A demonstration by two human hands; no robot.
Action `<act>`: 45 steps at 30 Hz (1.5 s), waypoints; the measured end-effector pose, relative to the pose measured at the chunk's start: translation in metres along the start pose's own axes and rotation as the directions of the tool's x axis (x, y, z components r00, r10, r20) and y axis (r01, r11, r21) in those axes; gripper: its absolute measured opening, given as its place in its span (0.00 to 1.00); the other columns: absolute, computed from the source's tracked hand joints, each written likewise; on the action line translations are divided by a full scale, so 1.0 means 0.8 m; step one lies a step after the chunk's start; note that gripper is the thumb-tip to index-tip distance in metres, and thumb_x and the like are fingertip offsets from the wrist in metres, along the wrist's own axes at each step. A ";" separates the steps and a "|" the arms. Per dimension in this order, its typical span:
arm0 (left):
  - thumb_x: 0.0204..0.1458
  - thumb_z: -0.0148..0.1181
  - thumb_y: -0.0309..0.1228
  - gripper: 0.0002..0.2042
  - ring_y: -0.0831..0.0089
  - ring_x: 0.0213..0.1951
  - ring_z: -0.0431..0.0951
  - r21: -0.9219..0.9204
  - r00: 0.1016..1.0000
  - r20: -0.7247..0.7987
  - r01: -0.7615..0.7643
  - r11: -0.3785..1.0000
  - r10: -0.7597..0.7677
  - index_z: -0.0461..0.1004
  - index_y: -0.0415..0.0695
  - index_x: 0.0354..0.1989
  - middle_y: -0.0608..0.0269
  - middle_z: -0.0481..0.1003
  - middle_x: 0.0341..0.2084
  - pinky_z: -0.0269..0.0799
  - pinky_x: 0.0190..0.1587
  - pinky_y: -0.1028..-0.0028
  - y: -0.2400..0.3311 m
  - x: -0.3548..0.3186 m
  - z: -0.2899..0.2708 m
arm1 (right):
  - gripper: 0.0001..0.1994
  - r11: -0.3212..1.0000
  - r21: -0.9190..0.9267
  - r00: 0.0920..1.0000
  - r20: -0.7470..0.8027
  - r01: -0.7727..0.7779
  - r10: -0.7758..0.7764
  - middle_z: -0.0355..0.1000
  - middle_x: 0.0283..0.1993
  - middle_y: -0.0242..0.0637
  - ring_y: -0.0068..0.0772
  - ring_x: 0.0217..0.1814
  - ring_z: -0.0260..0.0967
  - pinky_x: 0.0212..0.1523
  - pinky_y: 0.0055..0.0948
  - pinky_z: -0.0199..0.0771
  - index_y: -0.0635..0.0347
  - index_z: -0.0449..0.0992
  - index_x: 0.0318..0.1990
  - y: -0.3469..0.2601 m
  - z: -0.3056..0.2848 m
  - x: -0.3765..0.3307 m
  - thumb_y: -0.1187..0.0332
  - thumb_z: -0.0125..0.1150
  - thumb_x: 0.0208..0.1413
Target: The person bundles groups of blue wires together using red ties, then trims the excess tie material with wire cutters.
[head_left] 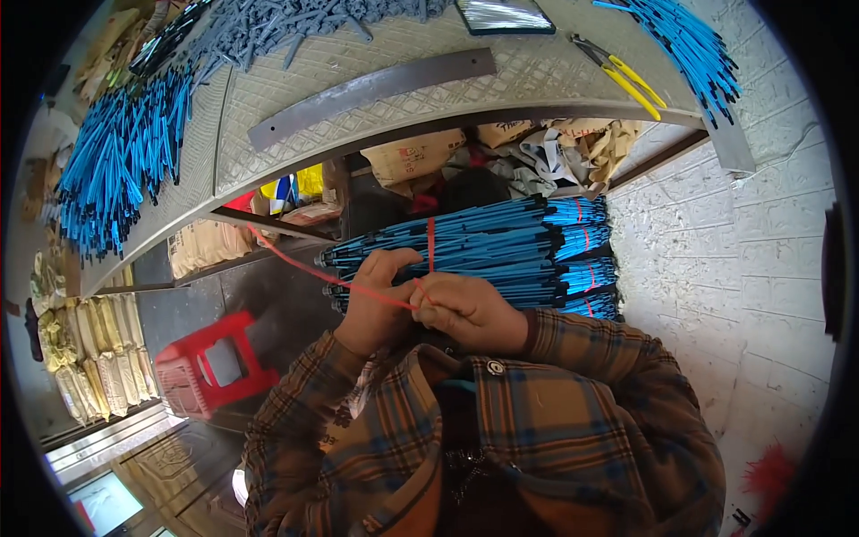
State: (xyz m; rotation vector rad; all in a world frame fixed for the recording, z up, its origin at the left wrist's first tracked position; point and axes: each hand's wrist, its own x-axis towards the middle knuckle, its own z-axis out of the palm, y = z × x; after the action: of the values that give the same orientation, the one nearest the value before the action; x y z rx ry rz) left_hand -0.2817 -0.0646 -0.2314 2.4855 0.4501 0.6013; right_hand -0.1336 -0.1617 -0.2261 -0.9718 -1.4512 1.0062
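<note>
1) Right hand [470, 309], bare: fingertips pinched together on red string [358, 288], just below the near side of the bundled rods
2) Left hand [380, 295], bare: fingers curled, raised just beside the right hand, in front of the rods; whether clenched on anything, cannot tell
3) Red string: slack length from upper left, across the left hand, to the right fingertips
4) Bundled blue rods [501, 259], black-ended: lying sideways beyond both hands, below the table edge; red band [431, 242] around the middle, further red ties near the right ends
5) Table [537, 80], pale, patterned top: bearing grey tube pieces [295, 22] in a heap, dark metal bar [376, 94], yellow-handled pliers [631, 85], loose blue rods [125, 161] at left and more at right
6) Red plastic stool [183, 380]: to the left, near the left forearm
</note>
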 end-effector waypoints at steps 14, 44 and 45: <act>0.45 0.59 0.26 0.04 0.64 0.49 0.65 -0.461 0.848 0.527 0.349 0.816 -0.065 0.73 0.40 0.29 0.55 0.63 0.47 0.63 0.50 0.68 -0.014 0.027 -0.057 | 0.13 0.691 0.614 0.873 -0.006 -0.381 0.487 0.66 0.33 0.36 0.27 0.31 0.64 0.35 0.27 0.67 0.64 0.67 0.30 0.000 -0.032 0.014 0.65 0.41 0.62; 0.51 0.58 0.30 0.07 0.65 0.60 0.59 -0.708 0.784 0.581 0.619 0.340 -0.217 0.77 0.40 0.33 0.44 0.59 0.58 0.61 0.53 0.72 -0.015 0.013 -0.055 | 0.12 0.911 -0.342 0.960 0.071 -0.232 0.271 0.69 0.20 0.32 0.18 0.17 0.60 0.19 0.19 0.57 0.64 0.72 0.38 -0.046 -0.055 0.035 0.64 0.51 0.57; 0.51 0.58 0.30 0.07 0.65 0.60 0.59 -0.713 0.794 0.569 0.606 0.353 -0.214 0.77 0.40 0.33 0.44 0.60 0.57 0.61 0.53 0.72 -0.016 0.011 -0.054 | 0.11 0.936 -0.287 0.970 0.066 -0.205 0.233 0.68 0.20 0.33 0.18 0.17 0.60 0.19 0.19 0.57 0.64 0.72 0.37 -0.041 -0.053 0.037 0.63 0.51 0.57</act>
State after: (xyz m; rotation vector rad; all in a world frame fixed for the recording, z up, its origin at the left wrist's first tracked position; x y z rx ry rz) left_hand -0.2981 -0.0325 -0.2033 1.3015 0.4432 0.0346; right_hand -0.0957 -0.1402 -0.1831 -1.3279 -1.6232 1.0389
